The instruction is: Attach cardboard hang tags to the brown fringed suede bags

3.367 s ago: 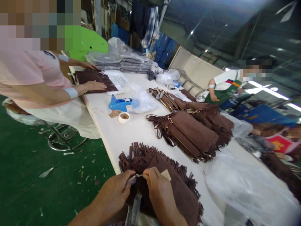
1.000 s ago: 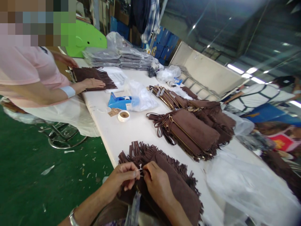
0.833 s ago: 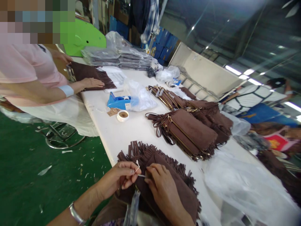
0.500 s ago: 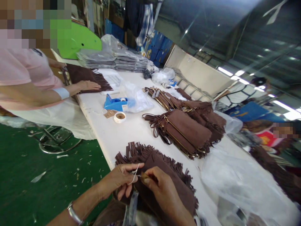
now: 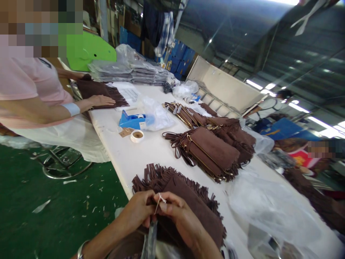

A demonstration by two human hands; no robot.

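A thin white string (image 5: 159,201) is pinched between my two hands, which meet fingertip to fingertip. My left hand (image 5: 140,210) closes on one part of it, and my right hand (image 5: 178,212) grips it by its small knotted end. Below them lies a dark brown fringed bag (image 5: 188,198), at the near edge of the table. A strip of clear plastic wrap (image 5: 152,237) hangs beneath my left fingers. Whatever the string passes through is hidden by my fingers.
More brown fringed bags (image 5: 212,147) are heaped mid-table. Left of them are a blue tape dispenser (image 5: 132,120), a tape roll (image 5: 137,136) and a brown tag (image 5: 125,132). Clear plastic (image 5: 269,205) covers the right side. A co-worker's hand (image 5: 101,100) rests on another bag.
My hands have come together, and the left fingers, stretched out before, are now curled in. The string is drawn into a small loop at my right fingertips. The tan piece in my right fingers no longer shows.
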